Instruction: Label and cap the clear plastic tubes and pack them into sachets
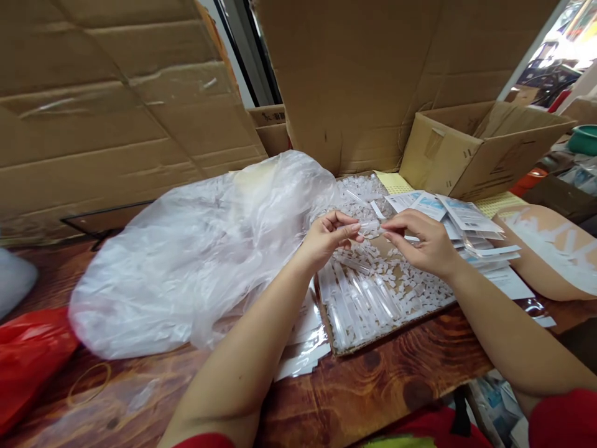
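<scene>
Between my two hands lies a clear plastic tube point(369, 226), level above a shallow cardboard tray point(339, 352). My left hand point(334, 234) pinches its left end with thumb and fingers. The fingertips of my right hand point(417, 241) are closed at its right end; whether they hold a small part there is too fine to make out. Below, the tray holds many small white plastic pieces point(422, 292) in a loose spread. Several clear tubes point(359, 302) lie side by side in its front left part.
A large translucent plastic bag point(186, 261) fills the left of the wooden table point(373, 398). Printed packets point(471, 221) are stacked right of the tray, beside a tan container point(527, 249) of white pieces. An open cardboard box point(448, 152) stands behind. A red bag point(32, 361) lies far left.
</scene>
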The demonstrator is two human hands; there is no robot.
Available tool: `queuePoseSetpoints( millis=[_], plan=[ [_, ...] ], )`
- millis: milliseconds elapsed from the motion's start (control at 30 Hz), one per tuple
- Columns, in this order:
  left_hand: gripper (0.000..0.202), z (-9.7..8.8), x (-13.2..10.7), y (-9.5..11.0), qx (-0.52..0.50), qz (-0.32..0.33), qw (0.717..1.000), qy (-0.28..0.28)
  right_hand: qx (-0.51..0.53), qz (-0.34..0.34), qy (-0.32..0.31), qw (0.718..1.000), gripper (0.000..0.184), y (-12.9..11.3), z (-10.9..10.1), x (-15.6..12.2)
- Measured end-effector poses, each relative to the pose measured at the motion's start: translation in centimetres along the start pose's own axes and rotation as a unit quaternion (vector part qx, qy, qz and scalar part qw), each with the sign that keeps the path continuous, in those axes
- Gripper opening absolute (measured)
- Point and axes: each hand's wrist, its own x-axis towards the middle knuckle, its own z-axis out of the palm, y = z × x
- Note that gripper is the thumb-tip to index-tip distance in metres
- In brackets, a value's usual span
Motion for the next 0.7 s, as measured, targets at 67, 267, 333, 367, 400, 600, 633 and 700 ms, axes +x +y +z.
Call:
queuePoseSetpoints(
  millis=[67, 267, 333, 367, 400, 600, 633, 700],
  plan=[
    [0.057, 0.3, -0.1, 0.1, -0.023, -0.01, 1.0, -0.004, 0.003, -0.014, 0.039, 0.999, 0.011, -0.4, 0.1, -0.1],
    [0.055, 1.2, -0.6, 0.3, -0.029, -0.048, 0.997, -0.048, 0.043, 0.004, 0.053, 0.998, 0.014, -0.5, 0.5, -0.4],
    [0.056, 1.3, -0.7, 0.2, 0.005, -0.061, 0.995, -0.079, 0.051, 0.015, 0.049, 0.997, 0.016, -0.5, 0.3, -0.6],
    [0.056, 1.3, -0.8, 0.2, 0.028, -0.065, 0.993, -0.09, 0.054, 0.019, 0.045, 0.997, 0.016, -0.5, 0.2, -0.7],
    [0.056, 1.3, -0.8, 0.2, 0.052, -0.067, 0.992, -0.097, 0.056, 0.02, 0.038, 0.998, 0.017, -0.4, 0.1, -0.8],
    [0.05, 1.1, -1.0, 0.6, 0.185, -0.035, 0.976, -0.111, 0.082, 0.05, -0.034, 0.995, 0.014, 0.0, -0.6, -1.1],
    [0.048, 1.1, -1.0, 0.8, 0.198, -0.028, 0.973, -0.112, 0.085, 0.078, -0.039, 0.993, 0.011, 0.0, -0.7, -1.0],
    [0.045, 1.2, -1.1, 1.2, 0.218, -0.019, 0.97, -0.11, 0.092, 0.129, -0.045, 0.986, 0.006, 0.0, -1.1, -0.7]
  ],
)
